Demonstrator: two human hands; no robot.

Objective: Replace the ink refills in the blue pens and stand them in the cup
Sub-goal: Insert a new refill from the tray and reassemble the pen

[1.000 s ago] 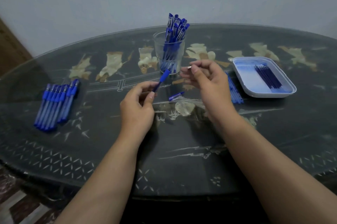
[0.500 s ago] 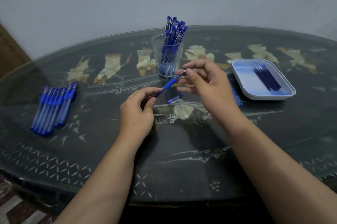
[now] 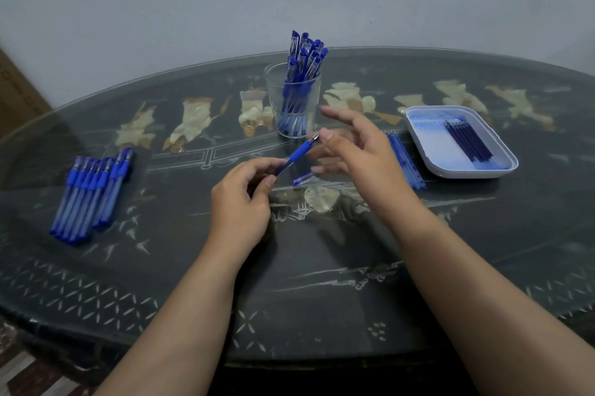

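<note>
A: Since half a second ago the right hand (image 3: 354, 150) has opened up at the tip of the pen (image 3: 297, 154).
B: Yeah. Worth checking that tip's snug before grabbing the cap (image 3: 302, 180) lying underneath. Right fingers (image 3: 341, 118) are spread wide, gripping nothing. The left hand (image 3: 240, 202) pinches the barrel over the middle of the tabletop (image 3: 322, 266). The cup (image 3: 273, 105) sits near the far edge.

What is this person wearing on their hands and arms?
Nothing shows: the left hand and right hand have no gloves, rings or watch. The left forearm and right forearm are uncovered to the picture's edge, with no sleeve in view.
</note>
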